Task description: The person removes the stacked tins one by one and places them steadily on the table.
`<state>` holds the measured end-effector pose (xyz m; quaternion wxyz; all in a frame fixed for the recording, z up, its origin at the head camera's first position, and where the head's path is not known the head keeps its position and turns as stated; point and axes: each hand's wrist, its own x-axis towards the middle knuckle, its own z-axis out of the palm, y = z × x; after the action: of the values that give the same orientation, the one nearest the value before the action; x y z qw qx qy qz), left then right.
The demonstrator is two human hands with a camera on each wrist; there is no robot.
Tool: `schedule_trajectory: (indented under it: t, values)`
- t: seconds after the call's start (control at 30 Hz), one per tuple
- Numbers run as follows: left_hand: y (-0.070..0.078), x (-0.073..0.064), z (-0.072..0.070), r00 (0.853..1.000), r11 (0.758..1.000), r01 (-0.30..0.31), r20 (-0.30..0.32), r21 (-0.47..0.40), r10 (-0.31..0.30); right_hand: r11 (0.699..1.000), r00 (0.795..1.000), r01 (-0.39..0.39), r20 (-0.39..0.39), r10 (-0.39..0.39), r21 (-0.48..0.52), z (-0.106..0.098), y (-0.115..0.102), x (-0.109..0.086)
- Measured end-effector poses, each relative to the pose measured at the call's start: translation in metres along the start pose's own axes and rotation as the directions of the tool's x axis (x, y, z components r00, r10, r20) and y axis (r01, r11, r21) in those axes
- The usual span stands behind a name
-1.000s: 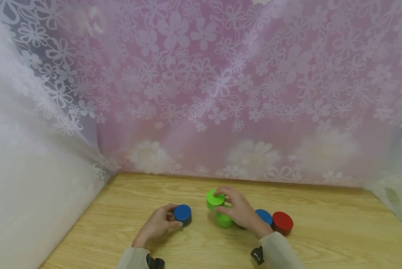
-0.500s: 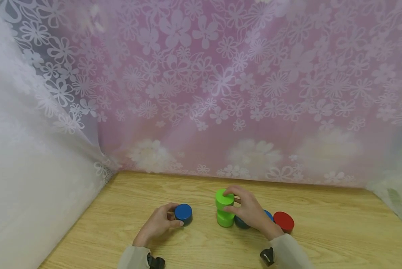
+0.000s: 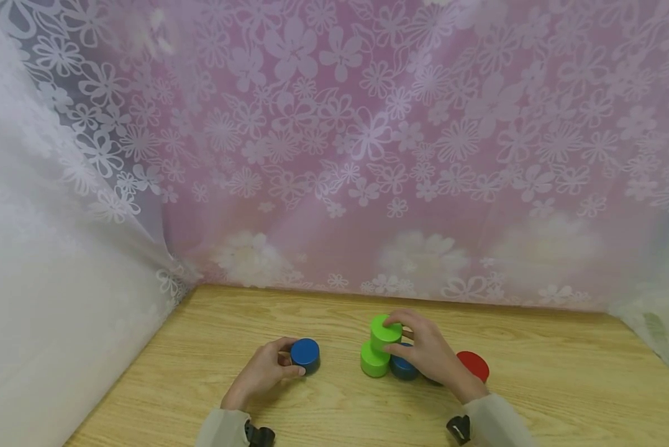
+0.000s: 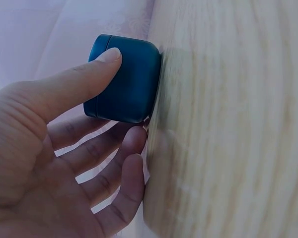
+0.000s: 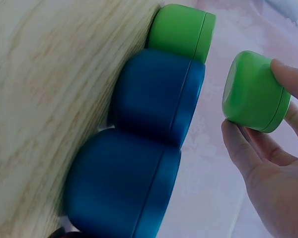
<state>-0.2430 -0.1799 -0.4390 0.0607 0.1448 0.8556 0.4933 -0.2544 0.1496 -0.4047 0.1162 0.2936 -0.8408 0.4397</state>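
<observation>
My left hand (image 3: 261, 374) pinches a small round blue lidded tin (image 3: 305, 352) between thumb and fingers. That tin stands on the table, seen close up in the left wrist view. My right hand (image 3: 430, 355) holds a green lidded tin (image 5: 256, 94) by its sides, raised off the table. In the right wrist view it hangs apart from a row of tins below. A second green tin (image 5: 176, 29) leads that row, followed by a blue tin (image 5: 156, 91) and another blue tin (image 5: 121, 183), which my right hand mostly hides in the head view.
A red tin (image 3: 474, 365) ends the row on the right, partly behind my right wrist. The wooden table (image 3: 323, 416) backs onto a pink floral curtain (image 3: 334, 155). White cloth (image 3: 60, 279) hangs along the left side.
My right hand has carried the green tin rightward, from left of the standing green tin, over it, to its upper right. My left hand and its blue tin stay in place.
</observation>
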Motion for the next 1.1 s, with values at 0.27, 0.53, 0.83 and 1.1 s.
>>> schedule_trajectory:
  t: [0.27,0.53,0.83,1.1]
  values:
    - [-0.001,0.0,0.0,1.0,1.0,-0.022,0.011,-0.005,0.022,1.0,1.0,-0.015,0.006,0.015,-0.007,-0.006,0.0,-0.005]
    - [-0.001,0.001,0.0,1.0,1.0,-0.012,0.007,-0.003,0.012,0.999,1.0,-0.026,-0.009,0.026,-0.019,-0.014,0.002,-0.009]
    - [-0.001,0.001,0.0,1.0,1.0,-0.015,0.014,-0.01,0.015,1.0,1.0,-0.005,-0.016,0.005,-0.028,-0.02,0.005,-0.013]
    - [-0.002,0.001,0.0,1.0,1.0,-0.008,0.006,-0.005,0.008,0.999,0.999,-0.037,-0.012,0.036,-0.03,-0.03,0.006,-0.019]
